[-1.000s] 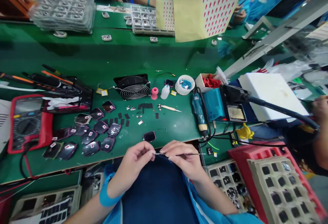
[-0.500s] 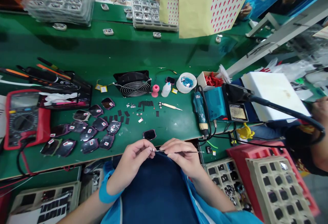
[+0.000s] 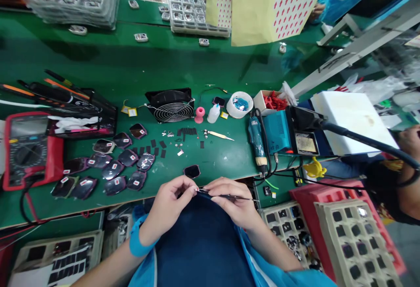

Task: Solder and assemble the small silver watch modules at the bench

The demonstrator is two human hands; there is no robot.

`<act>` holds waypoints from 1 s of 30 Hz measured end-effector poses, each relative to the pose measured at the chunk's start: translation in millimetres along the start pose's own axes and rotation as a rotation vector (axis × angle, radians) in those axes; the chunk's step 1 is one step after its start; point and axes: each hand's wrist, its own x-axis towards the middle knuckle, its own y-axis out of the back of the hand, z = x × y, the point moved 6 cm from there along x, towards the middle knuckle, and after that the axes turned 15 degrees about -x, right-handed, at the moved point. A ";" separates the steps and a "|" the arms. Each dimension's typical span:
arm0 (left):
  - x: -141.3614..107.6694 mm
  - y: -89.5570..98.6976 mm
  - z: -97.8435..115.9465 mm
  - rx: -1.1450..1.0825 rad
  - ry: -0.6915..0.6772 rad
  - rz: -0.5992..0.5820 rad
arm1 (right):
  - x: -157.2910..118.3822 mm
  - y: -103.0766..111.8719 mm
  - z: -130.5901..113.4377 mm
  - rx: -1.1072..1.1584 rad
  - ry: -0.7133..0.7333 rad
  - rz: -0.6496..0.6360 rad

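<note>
At the table's front edge, my left hand (image 3: 177, 197) is closed in a pinch on a tiny light-coloured part, too small to name. My right hand (image 3: 232, 197) is closed around dark tweezers (image 3: 241, 197); their tips reach the part at my left fingertips, and the rear end sticks out to the right. Just beyond my hands lies a dark watch-like case (image 3: 191, 171) with a black screen. Farther back are a cream-handled pointed tool (image 3: 220, 135), small black strips (image 3: 188, 132) and a small white part (image 3: 180, 152).
Several dark watch screens (image 3: 113, 170) with labels lie left, near a red multimeter (image 3: 28, 149). A fan (image 3: 172, 111), white bottle (image 3: 213, 113) and white tub (image 3: 239, 104) stand behind. Right are an electric screwdriver (image 3: 257, 140), soldering station (image 3: 277, 131) and parts trays (image 3: 354, 239). Co-workers' hands show beyond.
The tweezers' rear end has tipped slightly downward in my right hand. My left hand has shifted slightly, still pinching at the same spot.
</note>
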 end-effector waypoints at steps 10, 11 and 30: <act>-0.5 12.1 10.6 0.058 -0.102 0.125 | 0.9 1.7 2.3 0.054 -0.082 0.074; -1.0 12.2 11.1 0.074 -0.116 0.118 | 1.6 1.7 3.5 0.068 -0.103 0.086; -9.0 8.4 24.2 0.288 -0.356 0.083 | 8.1 -5.8 10.4 0.092 -0.148 0.161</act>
